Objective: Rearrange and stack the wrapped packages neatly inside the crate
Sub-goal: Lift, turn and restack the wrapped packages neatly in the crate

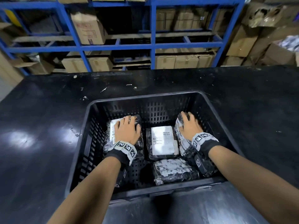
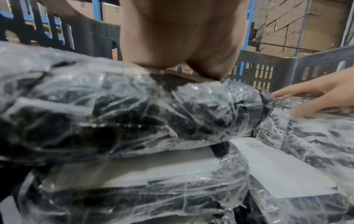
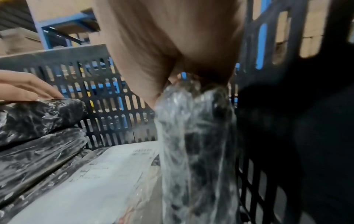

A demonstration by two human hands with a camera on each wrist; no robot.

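A black slotted crate point(image 1: 145, 97) on the dark table holds several packages wrapped in black plastic and clear film. My left hand point(image 1: 127, 126) lies flat on the left package point(image 1: 109, 135), which sits on top of another package point(image 2: 143, 189). My right hand point(image 1: 189, 125) grips the top edge of the right package point(image 1: 182, 139), which stands tilted on its side by the crate's right wall. A package with a white label point(image 1: 161, 141) lies flat between them. One more package point(image 1: 173, 170) lies in front of it.
The crate stands near the front edge of a black table point(image 1: 48, 110). Behind the table are blue shelves point(image 1: 152, 46) full of cardboard boxes. The crate's near left floor point(image 1: 135, 173) is bare.
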